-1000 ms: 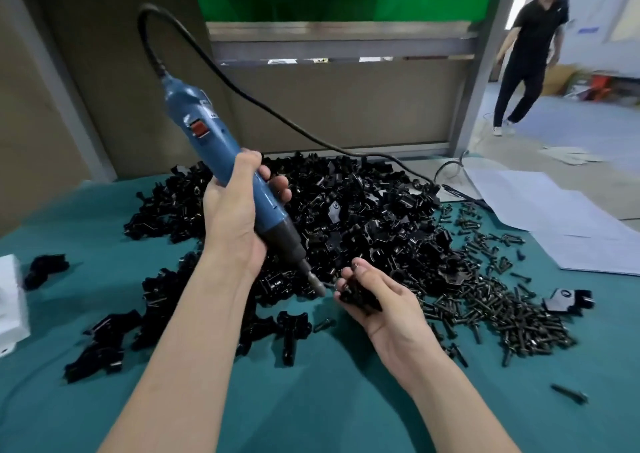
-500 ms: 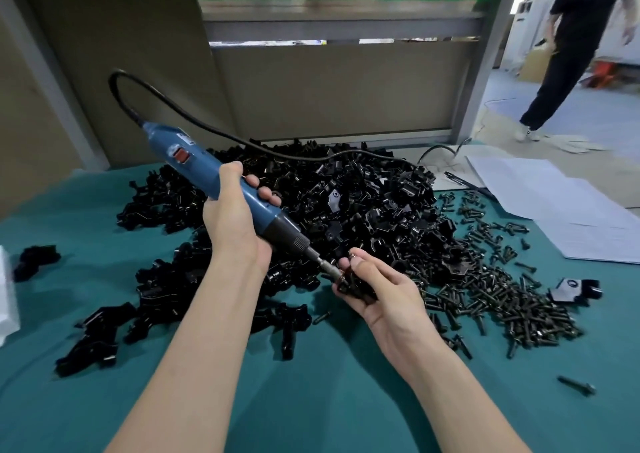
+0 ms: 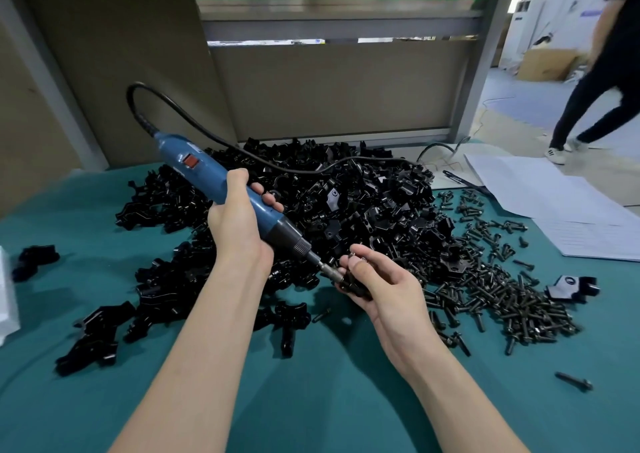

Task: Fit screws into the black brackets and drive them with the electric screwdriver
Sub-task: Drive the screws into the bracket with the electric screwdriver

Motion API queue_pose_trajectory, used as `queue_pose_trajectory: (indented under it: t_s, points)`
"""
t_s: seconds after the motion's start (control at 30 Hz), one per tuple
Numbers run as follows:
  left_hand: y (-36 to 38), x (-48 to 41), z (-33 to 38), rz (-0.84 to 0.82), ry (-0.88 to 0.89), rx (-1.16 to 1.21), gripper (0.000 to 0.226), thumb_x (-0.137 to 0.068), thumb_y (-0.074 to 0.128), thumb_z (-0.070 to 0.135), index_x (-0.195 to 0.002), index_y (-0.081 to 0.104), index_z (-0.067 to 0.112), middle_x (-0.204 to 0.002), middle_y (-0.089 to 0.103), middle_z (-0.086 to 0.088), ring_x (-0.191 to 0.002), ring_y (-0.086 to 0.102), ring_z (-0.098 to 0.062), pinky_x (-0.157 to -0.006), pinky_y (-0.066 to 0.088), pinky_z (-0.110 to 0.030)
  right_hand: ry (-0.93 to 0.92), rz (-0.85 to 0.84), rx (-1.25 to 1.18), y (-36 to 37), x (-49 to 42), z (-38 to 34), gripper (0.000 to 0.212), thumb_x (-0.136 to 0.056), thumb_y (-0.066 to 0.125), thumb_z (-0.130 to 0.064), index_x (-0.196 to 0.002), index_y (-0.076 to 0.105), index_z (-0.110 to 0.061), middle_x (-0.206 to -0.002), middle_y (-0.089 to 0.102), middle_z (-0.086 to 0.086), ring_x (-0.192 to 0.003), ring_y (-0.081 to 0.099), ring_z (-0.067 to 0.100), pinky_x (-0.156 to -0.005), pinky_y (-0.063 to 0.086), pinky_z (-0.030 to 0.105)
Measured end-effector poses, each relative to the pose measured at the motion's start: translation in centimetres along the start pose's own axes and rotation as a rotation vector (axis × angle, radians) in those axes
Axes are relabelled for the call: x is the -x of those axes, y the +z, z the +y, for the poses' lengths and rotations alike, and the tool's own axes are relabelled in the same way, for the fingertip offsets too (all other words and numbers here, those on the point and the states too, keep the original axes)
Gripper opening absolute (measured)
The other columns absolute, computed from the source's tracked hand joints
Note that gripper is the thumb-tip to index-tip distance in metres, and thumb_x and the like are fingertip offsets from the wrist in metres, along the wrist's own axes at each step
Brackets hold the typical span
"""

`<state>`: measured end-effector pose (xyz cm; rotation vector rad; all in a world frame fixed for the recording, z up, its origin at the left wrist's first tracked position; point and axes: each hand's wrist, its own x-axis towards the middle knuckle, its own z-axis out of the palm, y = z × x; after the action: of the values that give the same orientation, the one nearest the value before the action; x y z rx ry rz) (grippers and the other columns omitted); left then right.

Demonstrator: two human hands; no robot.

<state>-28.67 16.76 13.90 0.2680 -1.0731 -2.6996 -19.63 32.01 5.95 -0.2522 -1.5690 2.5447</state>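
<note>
Head view shows the left grip point(image 3: 239, 224) curled round the screwdriver point(image 3: 207, 172), its long axis slanting down and right to the bracket point(image 3: 350, 284), which the right grip point(image 3: 384, 283) pinches at the bit's tip, above the bench point(image 3: 311, 400).

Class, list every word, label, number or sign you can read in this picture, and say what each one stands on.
No text here can be read.
Small label on the electric screwdriver: too small and blurred to read.
Print on the paper sheets: only faint lines, too small to read.
White patch on the lone black bracket at the right: no letters can be made out.
Printed strips seen through the partition slot: blurred.
</note>
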Motion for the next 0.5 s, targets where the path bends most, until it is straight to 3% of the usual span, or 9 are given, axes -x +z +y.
queue_pose_trajectory:
  t_s: [0.27, 0.5]
  points:
    - [-0.10, -0.08, -0.60, 0.022, 0.008, 0.010, 0.021, -0.089, 0.073, 0.020, -0.090, 0.054, 0.012, -0.061, 0.058, 0.004, -0.048, 0.054, -0.010, -0.051, 0.049, -0.026, -0.011, 0.027, -0.060, -0.08, -0.13, -0.19, 0.042, -0.071, 0.081, -0.030, -0.111, 0.077, -0.017, -0.106, 0.079, 0.011, -0.100, 0.077, 0.020, -0.080, 0.061, 0.027]
    - [-0.15, 0.13, -0.61, -0.013, 0.011, 0.004, 0.019, -0.087, 0.070, 0.012, -0.078, 0.053, 0.012, -0.061, 0.057, 0.003, -0.050, 0.053, -0.010, -0.052, 0.049, -0.026, -0.004, 0.017, -0.089, -0.26, -0.21, -0.01, 0.048, -0.073, 0.080, -0.030, -0.117, 0.073, -0.012, -0.106, 0.079, 0.011, -0.100, 0.076, 0.022, -0.082, 0.062, 0.030]
